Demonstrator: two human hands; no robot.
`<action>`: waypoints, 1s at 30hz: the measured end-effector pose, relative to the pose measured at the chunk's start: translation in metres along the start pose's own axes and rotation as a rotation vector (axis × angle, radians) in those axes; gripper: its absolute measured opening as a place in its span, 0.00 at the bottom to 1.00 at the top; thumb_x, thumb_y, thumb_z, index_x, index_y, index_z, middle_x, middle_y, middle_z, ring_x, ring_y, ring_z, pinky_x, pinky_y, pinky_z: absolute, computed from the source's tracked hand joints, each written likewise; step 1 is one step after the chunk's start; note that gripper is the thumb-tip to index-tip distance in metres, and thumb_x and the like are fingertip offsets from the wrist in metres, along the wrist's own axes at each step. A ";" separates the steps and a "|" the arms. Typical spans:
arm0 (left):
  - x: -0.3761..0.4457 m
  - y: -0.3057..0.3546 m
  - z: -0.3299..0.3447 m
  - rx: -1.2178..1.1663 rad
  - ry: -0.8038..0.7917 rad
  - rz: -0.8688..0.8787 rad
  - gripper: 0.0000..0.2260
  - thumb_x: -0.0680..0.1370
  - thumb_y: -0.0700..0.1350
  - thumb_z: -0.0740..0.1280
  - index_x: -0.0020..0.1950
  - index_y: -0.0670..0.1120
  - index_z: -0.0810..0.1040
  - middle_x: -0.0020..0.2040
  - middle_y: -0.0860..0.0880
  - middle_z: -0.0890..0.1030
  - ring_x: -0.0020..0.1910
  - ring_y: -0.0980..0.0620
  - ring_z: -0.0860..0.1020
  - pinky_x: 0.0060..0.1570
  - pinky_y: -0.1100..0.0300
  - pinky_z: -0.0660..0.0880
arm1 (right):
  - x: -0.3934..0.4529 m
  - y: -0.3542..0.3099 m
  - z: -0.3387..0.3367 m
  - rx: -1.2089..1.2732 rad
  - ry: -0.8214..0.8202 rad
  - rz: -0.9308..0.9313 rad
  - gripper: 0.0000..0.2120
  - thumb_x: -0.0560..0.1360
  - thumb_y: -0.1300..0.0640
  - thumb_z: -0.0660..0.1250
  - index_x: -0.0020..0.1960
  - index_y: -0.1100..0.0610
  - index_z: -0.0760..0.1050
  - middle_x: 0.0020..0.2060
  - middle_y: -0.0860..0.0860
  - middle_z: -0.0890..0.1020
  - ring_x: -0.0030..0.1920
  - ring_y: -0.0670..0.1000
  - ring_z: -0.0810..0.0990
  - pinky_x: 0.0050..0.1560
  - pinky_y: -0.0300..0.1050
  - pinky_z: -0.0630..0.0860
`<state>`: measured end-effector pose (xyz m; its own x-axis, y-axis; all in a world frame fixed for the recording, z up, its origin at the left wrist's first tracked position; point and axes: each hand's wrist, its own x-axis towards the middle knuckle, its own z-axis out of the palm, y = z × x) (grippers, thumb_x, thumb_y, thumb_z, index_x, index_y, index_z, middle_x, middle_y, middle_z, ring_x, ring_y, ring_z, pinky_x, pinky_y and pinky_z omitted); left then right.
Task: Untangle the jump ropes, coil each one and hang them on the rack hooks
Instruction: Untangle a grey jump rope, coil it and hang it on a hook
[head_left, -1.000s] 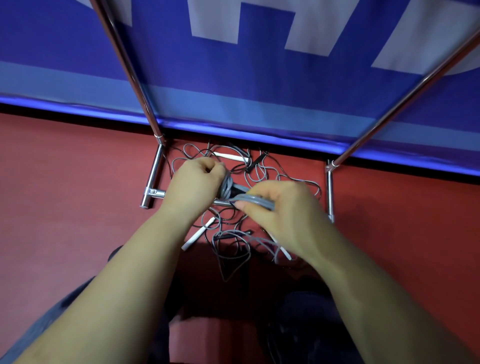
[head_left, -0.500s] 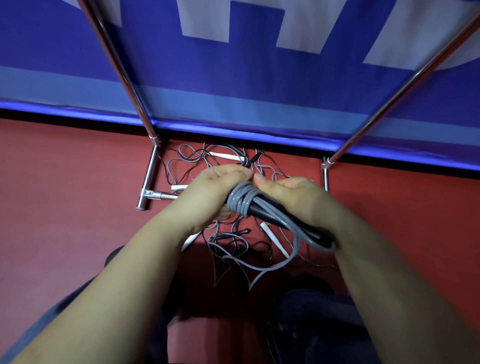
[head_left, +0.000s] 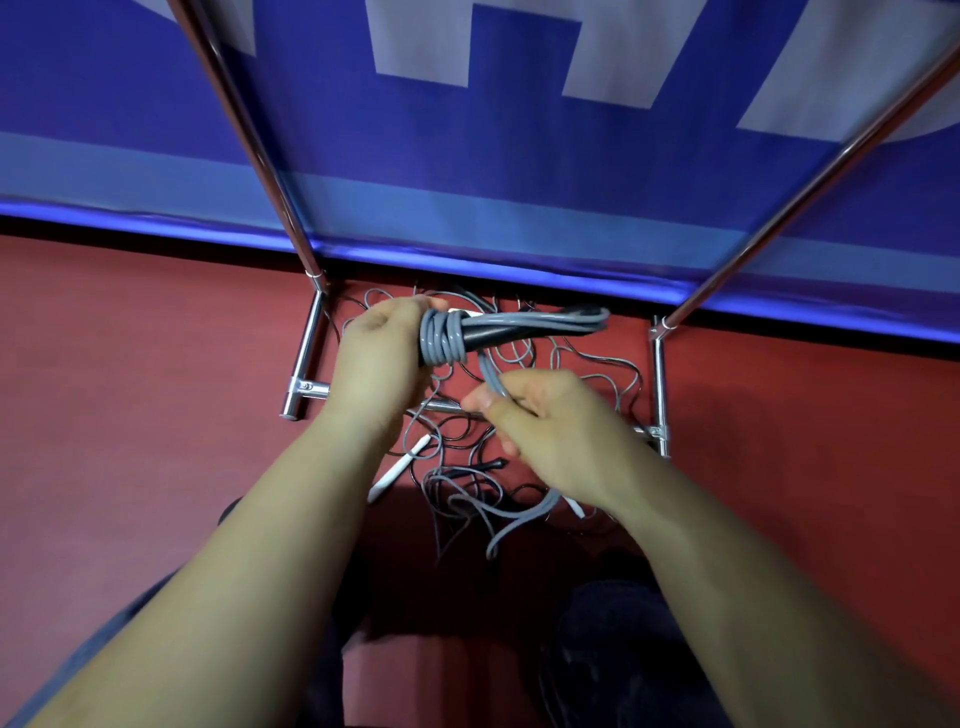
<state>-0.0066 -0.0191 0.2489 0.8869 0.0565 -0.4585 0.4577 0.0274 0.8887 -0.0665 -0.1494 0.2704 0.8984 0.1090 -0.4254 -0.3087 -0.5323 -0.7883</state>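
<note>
A grey jump rope is bundled round its black handles, with several turns wound at the left end. My left hand grips that wound end, and the bundle points right, level. My right hand is below it and pinches the rope's loose strand, which runs up to the bundle and trails down past my wrist. Under both hands a tangle of thin ropes with white and black handles lies on the red floor, inside the base of the chrome rack.
Two chrome rack poles rise left and right towards me in front of a blue banner with white letters. My dark trouser legs fill the bottom of the view. No hooks are in view.
The bundle has swung from slanting down-right to level, held by my left hand alone. My right hand has left the handles, dropped lower and taken the loose strand.
</note>
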 end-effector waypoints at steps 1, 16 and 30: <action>0.002 -0.002 -0.002 0.067 0.040 0.049 0.09 0.77 0.40 0.59 0.40 0.42 0.77 0.19 0.55 0.66 0.18 0.56 0.60 0.20 0.68 0.57 | -0.002 0.000 -0.001 -0.041 -0.009 -0.031 0.14 0.78 0.51 0.62 0.48 0.62 0.78 0.30 0.54 0.73 0.31 0.48 0.69 0.34 0.43 0.66; -0.005 -0.008 -0.011 0.468 -0.456 0.060 0.10 0.78 0.38 0.61 0.40 0.41 0.79 0.23 0.56 0.75 0.19 0.62 0.67 0.21 0.72 0.62 | 0.002 0.014 -0.032 -0.137 -0.021 0.116 0.14 0.64 0.42 0.74 0.34 0.53 0.80 0.23 0.43 0.76 0.26 0.40 0.72 0.33 0.36 0.68; -0.010 0.000 0.001 -0.177 -0.501 -0.223 0.24 0.79 0.44 0.56 0.23 0.47 0.75 0.16 0.53 0.58 0.15 0.58 0.53 0.22 0.70 0.48 | 0.002 -0.006 -0.022 0.643 -0.082 0.156 0.22 0.71 0.43 0.61 0.32 0.62 0.73 0.17 0.48 0.70 0.15 0.42 0.62 0.17 0.32 0.57</action>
<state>-0.0157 -0.0206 0.2535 0.7115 -0.4485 -0.5410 0.6575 0.1531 0.7377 -0.0561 -0.1646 0.2836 0.8090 0.1485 -0.5687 -0.5811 0.0566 -0.8118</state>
